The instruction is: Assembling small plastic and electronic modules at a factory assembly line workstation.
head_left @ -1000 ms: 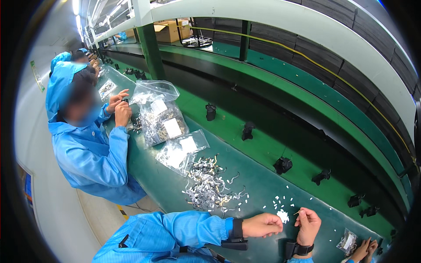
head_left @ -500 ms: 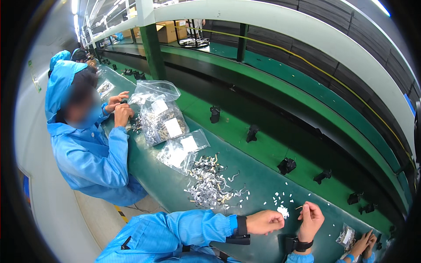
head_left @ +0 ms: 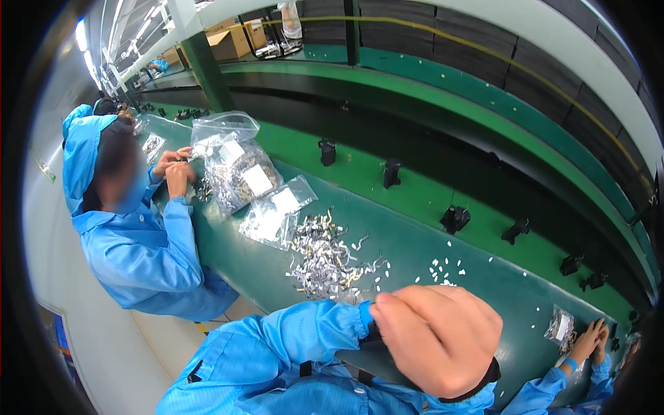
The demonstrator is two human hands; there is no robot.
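Observation:
My right hand (head_left: 443, 339) is raised close to the camera and looks large. Its fingers are curled together, and whatever they hold cannot be made out. Behind it my left hand is hidden; only my left blue sleeve (head_left: 325, 321) shows, reaching in from the lower left. Small white pieces (head_left: 443, 266) lie scattered on the green table just beyond my right hand, which covers part of them. A heap of short wires with white ends (head_left: 325, 256) rests on the table, left of that hand.
A clear bag of parts (head_left: 238, 173) and a flatter bag (head_left: 277, 211) lie left of the heap. Black parts (head_left: 455, 219) stand along the green strip beyond the table. One person (head_left: 138, 228) works at left; another person's hands (head_left: 588, 342) work by a small bag (head_left: 560, 326) at right.
My right hand, which pinched a thin wire over the table, has come up toward the camera and now covers my left hand and the white pile. The view has shifted slightly.

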